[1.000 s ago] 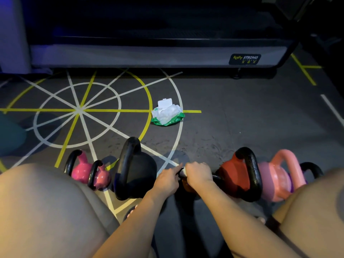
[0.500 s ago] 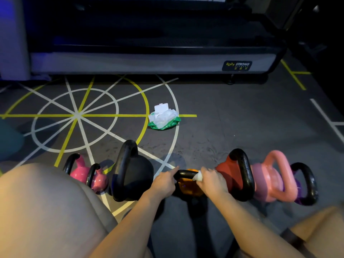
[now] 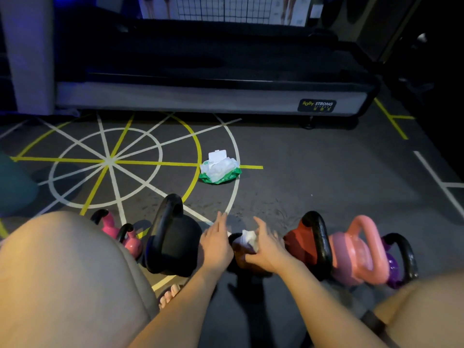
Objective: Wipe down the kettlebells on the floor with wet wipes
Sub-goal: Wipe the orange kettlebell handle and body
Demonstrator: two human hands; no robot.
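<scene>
Several kettlebells stand in a row on the floor: two small pink ones (image 3: pixel 131 243), a big black one (image 3: pixel 173 244), a small orange one (image 3: pixel 241 257), a red one with a black handle (image 3: pixel 301 244), a light pink one (image 3: pixel 351 257) and a purple one (image 3: pixel 394 262). My left hand (image 3: pixel 217 243) hovers with straight fingers just left of the orange kettlebell, holding nothing. My right hand (image 3: pixel 267 249) lies over that kettlebell with fingers spread, pressing a white wet wipe (image 3: pixel 248 237) onto its top. The hands hide most of it.
An open green pack of wet wipes (image 3: pixel 219 168) lies on the floor beyond the row. A treadmill base (image 3: pixel 208 96) runs across the back. A teal ball (image 3: pixel 12 187) sits at far left. My knees fill the lower corners, toes showing below the black kettlebell.
Both hands have let go of the orange kettlebell's handle and opened. The left hand moved off to the side; the right now covers the top with the wipe. The view shifted slightly.
</scene>
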